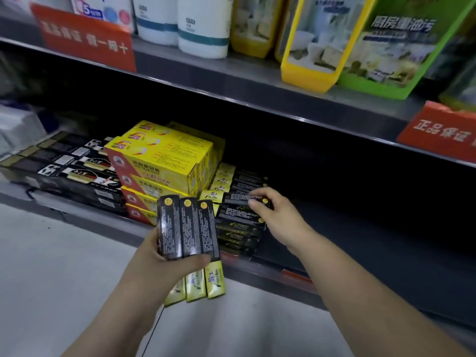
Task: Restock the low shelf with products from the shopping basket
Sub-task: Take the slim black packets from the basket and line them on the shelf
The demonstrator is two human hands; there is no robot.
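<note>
The right hand (274, 219) has its grip pinched on the end of one small black box (242, 197), thumb on one side and fingers on the other. That box lies flat on top of the pile (238, 228) of the same boxes on the low shelf (270, 273). I think it is just being set down, and the hand has not let go yet.

The left hand (164, 256) has its grip wrapped round three boxes (189, 228) of the same kind. They stand side by side, up in the air, in front of the shelf edge. Their bottom ends are yellow.

So the job looks partly done. The pile already has a few layers, and the three boxes in the left hand have yet to go on. I cannot see the shopping basket, so I cannot tell how much is left in it.

Just left of the pile are the yellow boxes (159, 161), stacked higher. Further left lie the long black boxes (74, 173), flat on the same shelf. To the right the low shelf goes off into shadow.

Below is a pale floor (64, 253). Above is the upper shelf (257, 83), with white bottles (203, 27) and yellow and green packs on it. Red signs (85, 39) hang at its front edge
</note>
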